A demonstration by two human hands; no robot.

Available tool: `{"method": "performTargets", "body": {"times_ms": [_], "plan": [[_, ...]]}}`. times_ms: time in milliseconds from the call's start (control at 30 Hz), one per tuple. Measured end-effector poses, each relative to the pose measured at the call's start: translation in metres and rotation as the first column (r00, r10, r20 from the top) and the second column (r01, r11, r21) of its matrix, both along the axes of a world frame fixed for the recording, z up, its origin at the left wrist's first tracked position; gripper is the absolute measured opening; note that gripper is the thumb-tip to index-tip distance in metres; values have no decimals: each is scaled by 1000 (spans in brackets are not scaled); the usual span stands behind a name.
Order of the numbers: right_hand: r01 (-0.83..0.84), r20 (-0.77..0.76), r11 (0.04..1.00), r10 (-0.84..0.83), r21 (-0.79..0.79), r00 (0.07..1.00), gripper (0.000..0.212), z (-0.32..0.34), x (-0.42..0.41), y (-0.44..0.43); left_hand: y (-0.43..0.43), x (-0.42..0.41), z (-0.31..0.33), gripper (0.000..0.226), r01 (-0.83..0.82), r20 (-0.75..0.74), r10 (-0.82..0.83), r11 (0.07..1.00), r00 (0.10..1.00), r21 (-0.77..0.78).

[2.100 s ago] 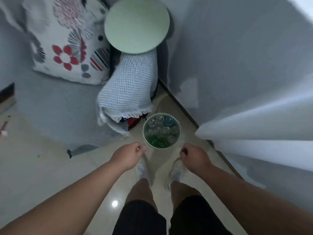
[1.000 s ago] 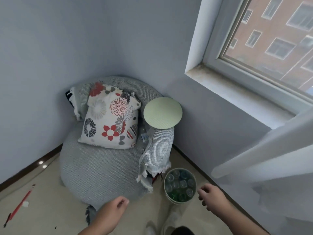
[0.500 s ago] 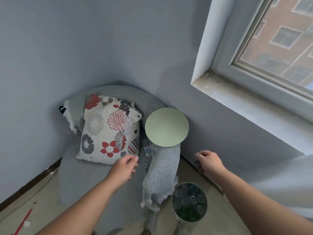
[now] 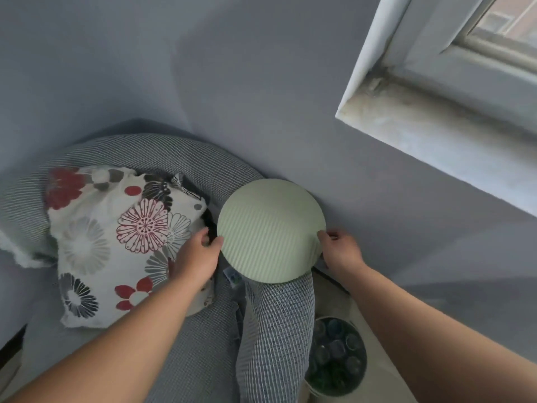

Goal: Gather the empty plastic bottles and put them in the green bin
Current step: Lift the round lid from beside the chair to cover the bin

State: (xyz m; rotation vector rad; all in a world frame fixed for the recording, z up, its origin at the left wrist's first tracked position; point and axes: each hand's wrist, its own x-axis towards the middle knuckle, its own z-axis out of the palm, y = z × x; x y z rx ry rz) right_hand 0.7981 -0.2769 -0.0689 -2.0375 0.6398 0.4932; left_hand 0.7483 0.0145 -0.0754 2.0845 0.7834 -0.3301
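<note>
A round pale green disc with a ribbed face is held at two opposite edges. Its left edge is pinched by the left grip, the thumb laid on the upper face and the fingers tucked out of sight below. Its right edge is pinched by the right grip, thumb on top in the same way. The disc is seen just above the top of a grey knitted throw draped over the arm of a grey striped chair; whether it rests on the throw cannot be told. The green bin stands on the floor at the lower right, just beside the hanging throw and well below the disc. It is packed with plastic bottles set upright, caps upward. A floral cushion is propped on the chair seat, touching the left grip. A window sill is seen in the wall at the upper right
</note>
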Motion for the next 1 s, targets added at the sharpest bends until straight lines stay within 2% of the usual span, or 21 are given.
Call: {"method": "performTargets", "body": {"times_ms": [67,133,200,333,467,700,1000], "plan": [[45,-7,999,-45,12,999,27,-6,2,1,-4,7,-10,51,-13,16,15,994,1000,-110],[75,-14,996,-75,46,997,23,-9,1,0,-6,10,-17,40,-33,36,39,988,999,-149],[76,-10,996,-75,45,997,13,-9,-1,0,-7,10,-20,40,-67,39,75,984,996,-165],[-5,7,999,5,-36,1000,17,4,-16,-5,-10,-2,-12,41,-76,36,84,980,996,-186],[4,32,998,-2,-67,999,16,28,-45,-21,-19,-31,14,42,-21,36,27,984,999,-177],[63,22,997,-62,-39,998,14,75,-133,-81,-66,-108,64,42,33,35,-26,974,999,-226],[106,16,994,-105,-8,994,16,103,-278,-194,-180,-238,115,26,13,-1,-14,961,1000,-277]]}}
